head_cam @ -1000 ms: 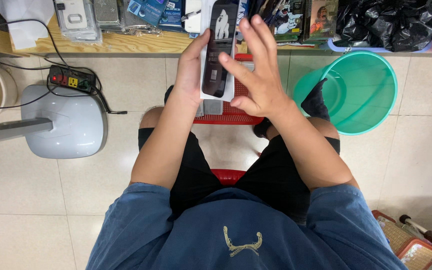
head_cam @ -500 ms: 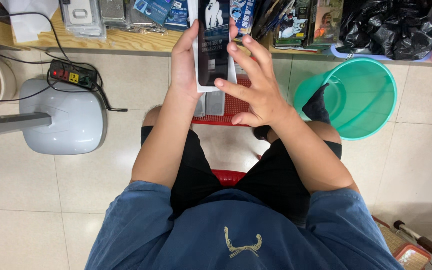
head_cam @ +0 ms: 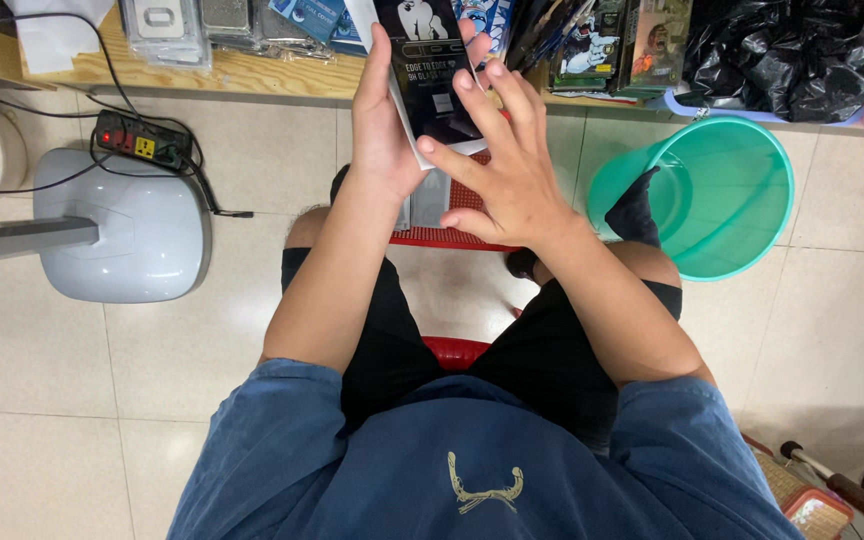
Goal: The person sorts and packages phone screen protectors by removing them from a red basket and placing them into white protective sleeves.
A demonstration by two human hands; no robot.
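I sit on a red stool and hold a flat black package [head_cam: 430, 70] up in front of me. My left hand [head_cam: 384, 140] grips its left edge, thumb on top. My right hand [head_cam: 507, 165] rests against the package's right side with the fingers spread, fingertips touching the front face. White and grey flat packs [head_cam: 432, 195] show just behind and below the black one, over a red basket [head_cam: 452, 236] on the floor.
A teal plastic bucket [head_cam: 742, 210] stands to the right by my foot. A grey fan base [head_cam: 122, 235] and a power strip [head_cam: 142, 145] with cables lie at left. A low wooden shelf [head_cam: 262, 72] holds several packaged goods; black plastic bags [head_cam: 802, 55] at top right.
Both hands have lifted the black package slightly further away and up; my right hand's fingers have shifted across its front face.
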